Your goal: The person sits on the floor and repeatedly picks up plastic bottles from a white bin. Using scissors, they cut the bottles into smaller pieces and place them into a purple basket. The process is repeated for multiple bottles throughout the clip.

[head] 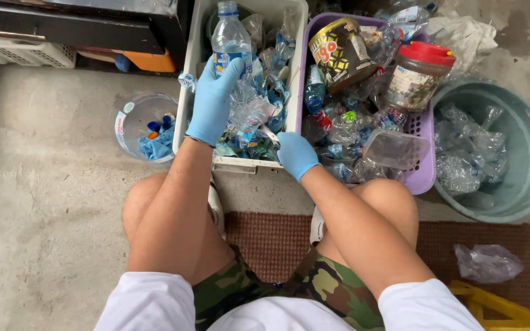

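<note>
Knees bent over rug (265,236); left hand (211,101) gripping bottle (231,40), right hand (297,155) closed on wrappers (259,138) in white crate (186,92). Could slip: thin, crushable plastic.

Soft even daylight, sharp focus

A home yard or porch used for sorting recyclables: bare concrete floor (50,184), a brown mat (277,236), a white bin (199,37) and purple basket (423,175) heaped with crushed plastic bottles, a green tub (522,196), a bowl (131,113) of caps.
</note>
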